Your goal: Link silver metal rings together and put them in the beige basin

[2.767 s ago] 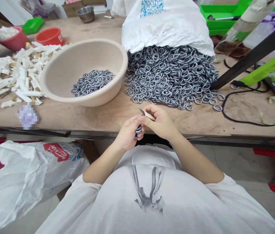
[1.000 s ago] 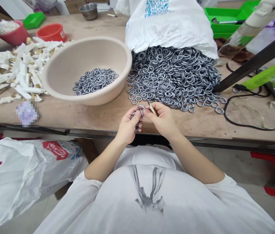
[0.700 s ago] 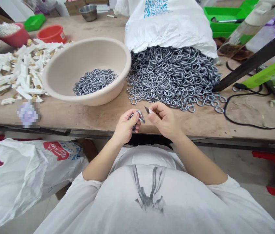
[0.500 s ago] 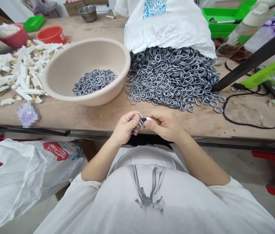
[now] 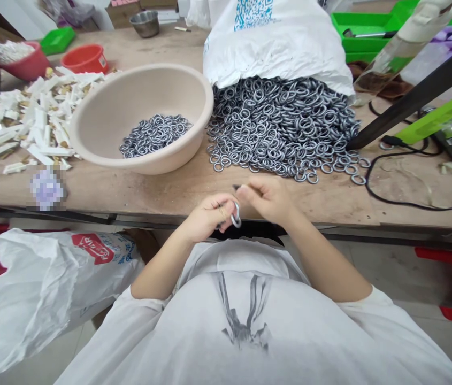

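Observation:
Pinched in my left hand [image 5: 212, 216] is a grey ring [image 5: 236, 215], standing out past the thumb; darker bits show under the fingers, partly hidden. My right hand [image 5: 266, 197], just up and to the right, is closed on a small tool with a dark tip [image 5: 237, 187]; its body is mostly covered by the fingers and its kind is unclear. The tool's tip is apart from the ring. Beyond my hands lies a heap of grey rings [image 5: 277, 128], spilling from a white sack [image 5: 274, 53]. A beige basin [image 5: 141, 166] to the left holds more such rings [image 5: 155, 133].
White strip-like pieces [image 5: 41, 120] lie piled at the left, near a red bowl [image 5: 85, 58]. A dark bar [image 5: 418, 99], a green strip [image 5: 442, 115] and a black cable [image 5: 410, 203] occupy the right. An open white bag [image 5: 29, 299] stands below the table edge.
My hands have drawn apart: the left has dropped slightly with its ring, while the right has lifted with the dark tip, which was at the ring before.

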`<state>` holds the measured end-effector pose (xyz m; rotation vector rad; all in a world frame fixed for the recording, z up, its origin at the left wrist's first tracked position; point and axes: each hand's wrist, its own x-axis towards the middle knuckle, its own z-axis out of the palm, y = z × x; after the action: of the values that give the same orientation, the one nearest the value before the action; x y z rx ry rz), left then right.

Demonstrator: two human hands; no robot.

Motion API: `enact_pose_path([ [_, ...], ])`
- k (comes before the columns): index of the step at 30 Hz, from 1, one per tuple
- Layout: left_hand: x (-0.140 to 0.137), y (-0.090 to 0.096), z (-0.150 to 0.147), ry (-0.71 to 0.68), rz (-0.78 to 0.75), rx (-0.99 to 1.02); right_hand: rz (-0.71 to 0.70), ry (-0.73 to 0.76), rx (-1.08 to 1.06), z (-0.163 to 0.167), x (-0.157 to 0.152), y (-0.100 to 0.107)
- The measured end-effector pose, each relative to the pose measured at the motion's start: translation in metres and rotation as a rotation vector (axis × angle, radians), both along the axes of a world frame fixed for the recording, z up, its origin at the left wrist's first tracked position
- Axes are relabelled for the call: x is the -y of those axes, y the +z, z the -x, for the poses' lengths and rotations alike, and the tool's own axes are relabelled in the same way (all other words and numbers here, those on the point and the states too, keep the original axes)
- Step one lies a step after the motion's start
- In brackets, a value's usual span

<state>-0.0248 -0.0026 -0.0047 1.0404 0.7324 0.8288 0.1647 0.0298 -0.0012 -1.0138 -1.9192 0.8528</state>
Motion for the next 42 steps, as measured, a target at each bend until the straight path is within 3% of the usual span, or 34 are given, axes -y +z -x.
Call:
enact_pose_path([
  [3,0.002,-0.003,0.000,-0.025,-0.013,0.006,0.052,-0.132,-0.143,0.002,-0.002,-0.005],
  [6,0.001,-0.006,0.001,0.081,0.005,0.035,0.122,0.039,-0.282,0.009,0.007,-0.002],
  [8,0.001,-0.008,0.000,0.077,0.008,0.015,0.235,0.138,-0.339,0.016,0.013,0.000],
  [11,0.001,-0.008,-0.002,0.053,0.004,0.007,0.350,0.137,-0.390,0.023,0.012,-0.002],
  [15,0.001,-0.002,-0.005,0.231,0.022,0.078,0.215,-0.076,-0.421,0.026,0.009,-0.011],
  [18,-0.001,0.000,-0.008,0.390,0.039,0.133,0.129,-0.063,-0.398,0.027,0.016,-0.016],
  [21,-0.002,0.000,-0.011,0.432,0.071,0.157,0.045,-0.060,-0.335,0.025,0.021,-0.015],
  [26,-0.007,-0.001,-0.009,0.388,0.216,0.189,-0.116,0.003,-0.199,0.011,0.010,-0.003],
  [28,-0.008,-0.001,-0.006,0.294,0.283,0.155,-0.168,0.097,-0.137,0.004,0.005,0.003],
  [32,-0.006,-0.001,-0.003,-0.046,0.377,0.101,-0.207,0.202,0.001,-0.007,0.000,0.011],
  [35,-0.003,0.001,-0.004,-0.069,0.353,0.146,-0.195,0.225,-0.043,-0.007,0.001,0.009],
  [37,-0.002,0.002,-0.007,0.005,0.287,0.165,-0.125,0.204,-0.146,-0.003,0.003,0.005],
  [42,0.000,-0.003,-0.011,0.020,0.109,0.112,0.261,0.168,-0.399,0.008,0.003,-0.002],
])
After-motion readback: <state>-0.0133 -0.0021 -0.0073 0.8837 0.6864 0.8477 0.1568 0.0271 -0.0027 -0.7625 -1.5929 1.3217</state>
